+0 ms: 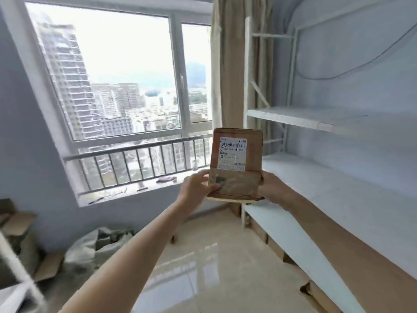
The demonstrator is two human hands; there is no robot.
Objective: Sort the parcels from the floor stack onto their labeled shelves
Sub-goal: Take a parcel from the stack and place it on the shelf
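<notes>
Parcel [235, 166] upright in the grip of both hands, left hand [196, 185], right hand [274, 188] half hidden, label [232, 154] blurred

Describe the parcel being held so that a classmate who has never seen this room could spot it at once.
Start at the big window, then look right towards the white shelves. In front of them, both hands hold up a brown cardboard parcel, left hand and right hand gripping its lower edges. It alone shows a white barcode label with pen marks.
</notes>
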